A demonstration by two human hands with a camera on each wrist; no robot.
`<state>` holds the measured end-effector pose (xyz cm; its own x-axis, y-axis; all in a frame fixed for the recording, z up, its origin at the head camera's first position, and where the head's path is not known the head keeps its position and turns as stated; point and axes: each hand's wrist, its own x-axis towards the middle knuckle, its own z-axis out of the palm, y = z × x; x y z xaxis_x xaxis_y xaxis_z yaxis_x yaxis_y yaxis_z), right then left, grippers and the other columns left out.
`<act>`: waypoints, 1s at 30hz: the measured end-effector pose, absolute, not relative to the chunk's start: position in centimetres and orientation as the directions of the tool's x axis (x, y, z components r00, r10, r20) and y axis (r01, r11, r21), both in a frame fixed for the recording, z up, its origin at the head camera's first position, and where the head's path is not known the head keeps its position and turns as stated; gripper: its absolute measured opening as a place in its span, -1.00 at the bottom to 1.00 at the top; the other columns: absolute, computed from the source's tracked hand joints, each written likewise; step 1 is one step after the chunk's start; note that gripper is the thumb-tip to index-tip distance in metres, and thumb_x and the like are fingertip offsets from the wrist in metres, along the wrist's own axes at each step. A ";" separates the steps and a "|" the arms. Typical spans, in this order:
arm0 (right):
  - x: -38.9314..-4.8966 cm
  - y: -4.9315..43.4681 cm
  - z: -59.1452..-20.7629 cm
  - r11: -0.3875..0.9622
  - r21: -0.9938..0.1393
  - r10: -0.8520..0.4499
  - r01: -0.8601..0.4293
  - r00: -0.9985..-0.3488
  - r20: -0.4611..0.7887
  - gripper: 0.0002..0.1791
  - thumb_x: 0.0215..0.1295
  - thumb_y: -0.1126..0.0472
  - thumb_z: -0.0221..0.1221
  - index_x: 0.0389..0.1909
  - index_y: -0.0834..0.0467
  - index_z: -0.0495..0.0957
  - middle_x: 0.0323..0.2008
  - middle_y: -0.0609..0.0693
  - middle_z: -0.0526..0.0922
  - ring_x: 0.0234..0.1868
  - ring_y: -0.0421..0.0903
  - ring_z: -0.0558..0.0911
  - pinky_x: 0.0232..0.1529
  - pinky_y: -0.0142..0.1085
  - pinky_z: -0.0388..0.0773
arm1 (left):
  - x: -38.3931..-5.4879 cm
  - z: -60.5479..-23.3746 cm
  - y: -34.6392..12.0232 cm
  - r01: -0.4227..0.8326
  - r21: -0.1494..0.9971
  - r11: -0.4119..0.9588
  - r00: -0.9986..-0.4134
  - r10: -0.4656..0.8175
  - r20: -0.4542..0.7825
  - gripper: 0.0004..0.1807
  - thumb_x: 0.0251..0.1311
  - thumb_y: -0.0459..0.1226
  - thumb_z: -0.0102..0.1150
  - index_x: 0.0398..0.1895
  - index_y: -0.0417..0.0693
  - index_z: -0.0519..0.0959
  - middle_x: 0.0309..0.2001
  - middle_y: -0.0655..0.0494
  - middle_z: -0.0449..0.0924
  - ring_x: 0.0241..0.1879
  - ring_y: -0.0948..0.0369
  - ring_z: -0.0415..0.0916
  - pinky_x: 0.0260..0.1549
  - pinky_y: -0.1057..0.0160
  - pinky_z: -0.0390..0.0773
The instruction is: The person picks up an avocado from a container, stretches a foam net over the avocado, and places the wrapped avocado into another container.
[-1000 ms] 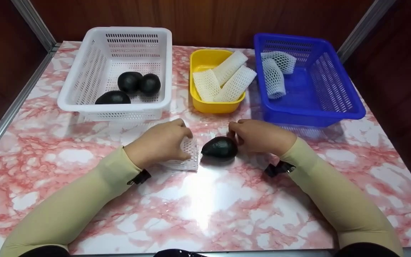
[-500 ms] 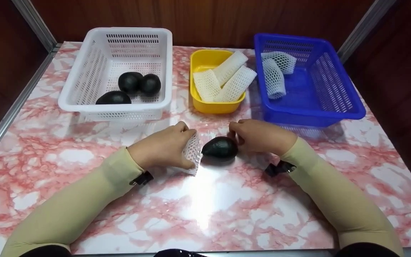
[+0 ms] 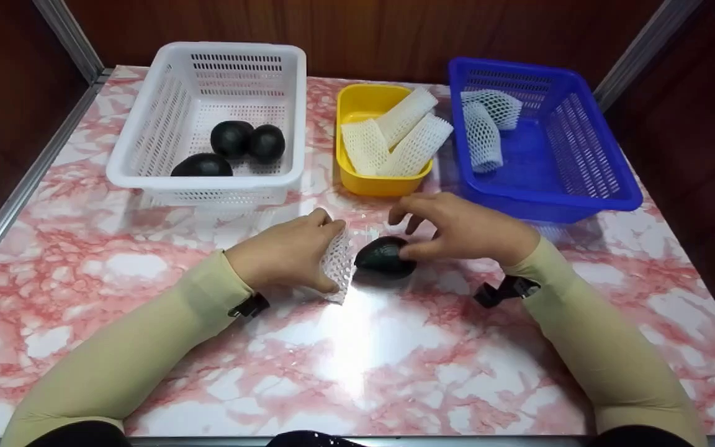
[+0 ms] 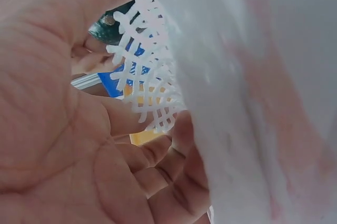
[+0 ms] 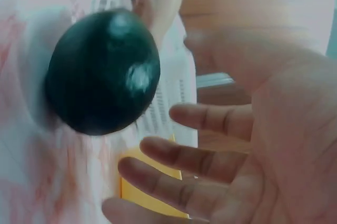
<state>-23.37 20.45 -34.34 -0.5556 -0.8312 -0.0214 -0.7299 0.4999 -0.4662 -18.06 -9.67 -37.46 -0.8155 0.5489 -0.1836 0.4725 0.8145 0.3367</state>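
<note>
My left hand (image 3: 289, 254) holds a white foam net sleeve (image 3: 336, 267), thumb and fingers curved at its edges so its mouth gapes. In the left wrist view the mesh end (image 4: 145, 71) spreads between thumb and fingers. Just right of that mouth, a dark green avocado (image 3: 382, 256) lies on its side on the table, narrow end toward the net. Over its round end hovers my right hand (image 3: 466, 230), fingers spread and gripping nothing. The right wrist view has the avocado (image 5: 102, 71) in front of the loosely extended fingers (image 5: 184, 155).
A white basket (image 3: 128, 177) at back left holds 3 avocados. In the back middle, a yellow tub (image 3: 382, 187) contains 3 empty foam nets (image 3: 364, 146). The blue basket (image 3: 550, 202) at back right has 2 net-wrapped things (image 3: 481, 136) in it. Marbled table (image 3: 426, 372) lies beneath.
My right hand has lifted and opened its fingers, moving from the avocado's round end to just above it. My left hand has raised the net and widened its mouth, shifting slightly right.
</note>
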 end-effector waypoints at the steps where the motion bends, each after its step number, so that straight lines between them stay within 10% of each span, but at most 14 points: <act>1: -23.2 20.4 -34.4 0.494 -0.474 -0.837 -0.728 -0.547 -0.032 -0.40 0.35 0.04 0.51 0.28 0.19 0.56 0.21 0.14 0.72 0.14 0.06 0.80 0.12 0.02 0.79 | -18.0 -37.4 -9.7 0.471 0.337 0.815 -0.816 0.547 -0.184 0.15 0.00 0.09 0.62 0.64 -0.13 0.31 0.23 -0.11 0.45 0.04 -0.02 0.59 0.18 0.00 0.66; 17: -22.7 19.1 -36.2 0.483 -0.464 -0.851 -0.743 -0.522 -0.050 -0.17 0.04 0.08 0.68 0.32 0.07 0.49 0.18 0.06 0.74 0.13 0.02 0.71 0.27 -0.02 0.69 | -18.2 -37.6 -9.5 0.461 0.314 0.830 -0.825 0.531 -0.191 0.22 0.02 0.16 0.63 0.68 -0.16 0.26 0.26 -0.11 0.44 0.08 -0.02 0.59 0.24 -0.01 0.66; 30: -21.9 17.5 -37.1 0.421 -0.347 -0.822 -0.838 -0.514 0.243 -0.21 0.14 0.06 0.65 0.40 0.04 0.56 0.31 0.07 0.64 0.24 0.04 0.68 0.36 -0.03 0.67 | -18.2 -37.4 -9.5 0.481 0.315 0.818 -0.826 0.544 -0.149 0.23 0.01 0.13 0.64 0.67 -0.21 0.26 0.24 -0.12 0.48 -0.01 -0.02 0.62 0.12 -0.02 0.68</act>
<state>-21.87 17.55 -37.09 -0.5142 -0.8224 0.2434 -0.8379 0.4211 -0.3472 -18.16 -9.51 -37.41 -0.8260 0.5435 -0.1492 0.4813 0.8179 0.3152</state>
